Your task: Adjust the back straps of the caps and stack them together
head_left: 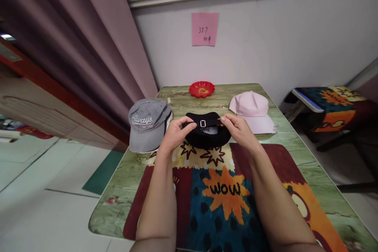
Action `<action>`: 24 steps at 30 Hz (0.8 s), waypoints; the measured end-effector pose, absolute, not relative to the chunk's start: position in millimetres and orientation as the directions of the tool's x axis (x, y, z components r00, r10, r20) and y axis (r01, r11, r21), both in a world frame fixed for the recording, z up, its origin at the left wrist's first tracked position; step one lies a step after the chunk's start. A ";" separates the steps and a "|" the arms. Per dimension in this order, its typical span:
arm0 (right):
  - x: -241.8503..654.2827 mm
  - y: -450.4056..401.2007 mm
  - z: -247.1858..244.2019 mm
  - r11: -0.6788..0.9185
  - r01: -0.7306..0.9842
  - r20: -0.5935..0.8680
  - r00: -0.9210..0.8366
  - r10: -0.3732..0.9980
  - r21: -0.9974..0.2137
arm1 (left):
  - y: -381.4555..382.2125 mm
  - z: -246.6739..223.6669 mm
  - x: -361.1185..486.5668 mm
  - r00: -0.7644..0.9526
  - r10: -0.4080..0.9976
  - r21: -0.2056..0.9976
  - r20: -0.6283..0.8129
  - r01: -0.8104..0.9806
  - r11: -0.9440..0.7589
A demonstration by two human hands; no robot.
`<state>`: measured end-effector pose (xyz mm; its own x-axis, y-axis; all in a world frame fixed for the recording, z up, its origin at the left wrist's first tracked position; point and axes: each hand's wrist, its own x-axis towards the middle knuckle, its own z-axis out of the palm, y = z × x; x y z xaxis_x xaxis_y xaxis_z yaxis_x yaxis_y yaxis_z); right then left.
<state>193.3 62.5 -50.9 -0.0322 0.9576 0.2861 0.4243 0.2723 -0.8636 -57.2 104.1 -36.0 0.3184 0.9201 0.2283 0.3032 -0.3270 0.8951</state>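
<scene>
Blk cap (206, 138), long axis L-R, back strap (211, 123) nearside, L fingers (189, 126) & R fingers (228, 123) clamped on it

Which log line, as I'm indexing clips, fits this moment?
left hand: pinching strap; right hand: pinching strap; black cap: between hands; grey cap: left; pink cap: right; red dish: beyond

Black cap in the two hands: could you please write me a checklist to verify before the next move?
1. Left hand at one side of the strap: ok.
2. Right hand at the other side: ok.
3. Buckle uncovered by fingers: ok.
4. Strap securely fastened: cannot tell.
5. Red dish apart from both hands: ok, it stands beyond the black cap.
6. Pink cap free of right-hand contact: cannot tell, they overlap in view.
</scene>
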 end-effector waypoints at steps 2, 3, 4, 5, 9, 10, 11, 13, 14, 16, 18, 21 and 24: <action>193.3 62.8 -50.6 0.277 0.413 0.291 -0.030 0.956 -0.868 | 105.7 -37.7 -58.9 0.304 0.921 0.887 0.244 0.315 -0.339; 194.2 62.5 -49.8 0.283 0.398 0.294 -0.033 0.955 -0.873 | 106.1 -37.9 -59.5 0.297 0.922 0.883 0.251 0.320 -0.343; 196.1 62.0 -48.8 0.291 0.376 0.300 -0.036 0.953 -0.880 | 106.3 -37.5 -60.2 0.290 0.922 0.881 0.256 0.322 -0.346; 199.2 61.3 -48.0 0.302 0.349 0.308 -0.038 0.951 -0.887 | 106.4 -36.9 -61.1 0.283 0.923 0.881 0.263 0.320 -0.349; 225.6 60.1 -54.1 0.301 0.326 0.317 -0.004 0.948 -0.896 | 108.7 -34.6 -71.8 0.246 0.923 0.885 0.295 0.294 -0.361; 234.1 60.4 -58.6 0.276 0.373 0.303 0.016 0.953 -0.886 | 110.1 -34.9 -76.4 0.242 0.922 0.877 0.304 0.308 -0.370; 242.1 61.0 -64.1 0.244 0.439 0.285 0.029 0.958 -0.865 | 111.8 -35.7 -81.5 0.248 0.918 0.861 0.310 0.336 -0.382; 254.3 62.8 -75.7 0.169 0.593 0.256 0.065 0.964 -0.787 | 115.2 -38.8 -91.1 0.296 0.902 0.810 0.316 0.411 -0.418; 257.6 64.1 -81.0 0.149 0.655 0.253 0.067 0.965 -0.741 | 116.7 -41.0 -94.8 0.326 0.892 0.780 0.314 0.446 -0.438; 258.2 66.9 -89.0 0.161 0.719 0.265 0.033 0.964 -0.676 | 118.8 -45.7 -98.2 0.376 0.874 0.727 0.306 0.501 -0.470; 253.3 69.6 -93.1 0.236 0.711 0.289 -0.049 0.956 -0.662 | 119.4 -50.2 -95.7 0.407 0.867 0.686 0.286 0.544 -0.482; 244.9 71.6 -94.1 0.312 0.682 0.290 -0.151 0.945 -0.662 | 118.2 -54.6 -84.5 0.468 0.853 0.653 0.233 0.574 -0.494; 241.9 70.9 -92.5 0.275 0.689 0.236 -0.154 0.960 -0.670 | 116.6 -55.2 -72.8 0.502 0.836 0.639 0.222 0.572 -0.514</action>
<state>241.9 70.9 -92.5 -0.1545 0.9595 0.2356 0.6891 0.2755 -0.6703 -72.8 116.6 -55.2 0.5023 0.8357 0.2221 0.5724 -0.5139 0.6390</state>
